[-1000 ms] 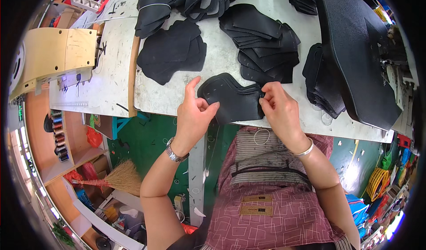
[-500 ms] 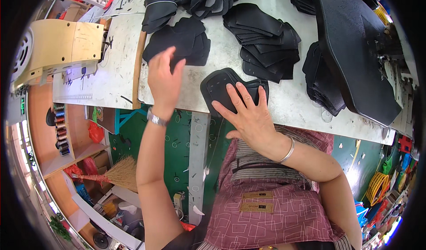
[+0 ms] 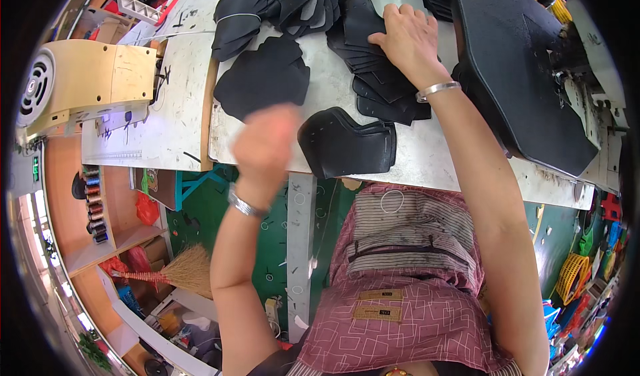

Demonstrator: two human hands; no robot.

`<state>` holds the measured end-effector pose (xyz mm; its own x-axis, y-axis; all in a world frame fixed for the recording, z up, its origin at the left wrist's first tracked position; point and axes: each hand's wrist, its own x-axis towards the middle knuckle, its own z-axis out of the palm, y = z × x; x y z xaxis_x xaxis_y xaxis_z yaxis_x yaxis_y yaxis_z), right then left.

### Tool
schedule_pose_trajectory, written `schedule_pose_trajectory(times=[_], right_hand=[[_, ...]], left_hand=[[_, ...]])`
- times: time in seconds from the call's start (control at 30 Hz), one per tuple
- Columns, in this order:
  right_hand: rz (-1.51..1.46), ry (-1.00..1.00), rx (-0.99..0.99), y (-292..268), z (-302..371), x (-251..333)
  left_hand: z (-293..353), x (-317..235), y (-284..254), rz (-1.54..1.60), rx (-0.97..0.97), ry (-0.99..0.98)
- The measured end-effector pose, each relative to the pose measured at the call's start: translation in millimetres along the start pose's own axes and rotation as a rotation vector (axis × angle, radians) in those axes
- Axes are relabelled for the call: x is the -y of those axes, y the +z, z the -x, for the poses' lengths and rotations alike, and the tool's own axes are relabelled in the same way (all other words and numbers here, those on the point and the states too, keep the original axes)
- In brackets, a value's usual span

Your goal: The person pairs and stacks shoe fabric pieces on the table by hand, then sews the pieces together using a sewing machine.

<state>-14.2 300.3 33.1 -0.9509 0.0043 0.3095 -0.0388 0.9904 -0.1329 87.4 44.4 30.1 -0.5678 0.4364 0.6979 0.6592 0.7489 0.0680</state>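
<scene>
My right hand (image 3: 412,43) rests on a fanned pile of black flat cut pieces (image 3: 383,79), its thumb apart from the bent fingers and touching the top piece. My left hand (image 3: 267,146) is smeared by motion above the table's front edge, so its fingers cannot be made out. Between the hands, near that edge, lies a small stack of black shaped pieces (image 3: 348,144), slightly offset from one another. Just beyond my left hand is another black pile (image 3: 263,76).
More black bundles (image 3: 243,16) lie at the back, one tied with a band. A large black panel-like thing (image 3: 527,76) stands at the right. A cream sewing machine head (image 3: 100,76) is at the left. Thread spools (image 3: 97,206) and a straw broom (image 3: 190,269) are below.
My right hand has left the small stack and moved away from me onto the fanned pile. My left hand has moved from the left pile toward me and slightly right.
</scene>
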Motion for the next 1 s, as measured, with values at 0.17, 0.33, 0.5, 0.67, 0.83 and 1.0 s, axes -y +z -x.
schedule_pose_trajectory(times=[0.17,0.33,0.5,0.67,0.83,1.0], right_hand=[[-0.554,-0.073,-0.147,-32,29,17],[-1.334,0.165,0.544,-67,116,13],[-1.282,0.365,0.654,-58,168,10],[-1.356,0.585,0.464,-38,175,12],[-1.306,0.615,0.384,-24,171,14],[-1.261,0.612,0.372,-21,170,15]], left_hand=[[36,-73,3,0.141,0.323,0.174],[21,-59,-17,1.082,0.207,-0.747],[19,-51,-21,1.242,0.237,-1.13],[13,-33,-2,1.057,0.362,-1.121],[8,-23,14,0.925,0.423,-1.075],[11,-21,16,0.919,0.423,-1.068]])
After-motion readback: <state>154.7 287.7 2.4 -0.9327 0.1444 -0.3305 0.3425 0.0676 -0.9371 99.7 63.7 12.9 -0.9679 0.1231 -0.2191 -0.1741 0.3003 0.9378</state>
